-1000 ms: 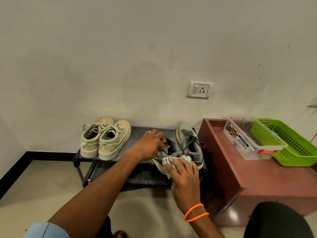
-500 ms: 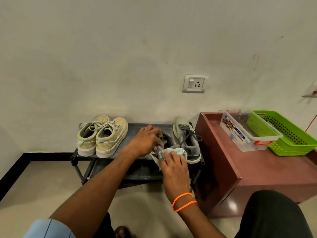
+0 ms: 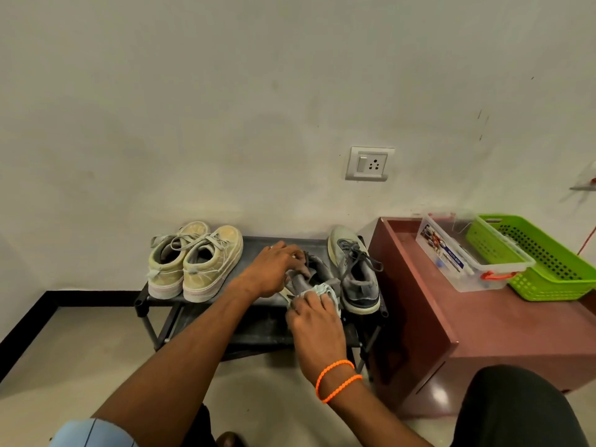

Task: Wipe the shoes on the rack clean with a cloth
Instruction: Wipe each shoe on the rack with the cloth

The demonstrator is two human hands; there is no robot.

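Note:
A low dark shoe rack [image 3: 258, 243] stands against the wall. On its left sit two beige sneakers [image 3: 200, 259]. A grey laced sneaker [image 3: 354, 272] lies at the right end. Beside it, a second grey shoe [image 3: 317, 271] is tipped and mostly covered by my hands. My left hand [image 3: 274, 269] grips that shoe at its upper part. My right hand [image 3: 314, 321] holds a pale green cloth [image 3: 324, 290] pressed against the shoe's near end.
A reddish-brown cabinet [image 3: 483, 333] stands right of the rack, carrying a clear plastic box [image 3: 464, 253] and a green basket [image 3: 541, 256]. A wall socket [image 3: 369, 163] is above the rack. My dark-clothed knee [image 3: 516, 411] is at the lower right.
My right hand with the cloth has slid a little up along the grey shoe's near end. My left hand keeps its grip on the shoe.

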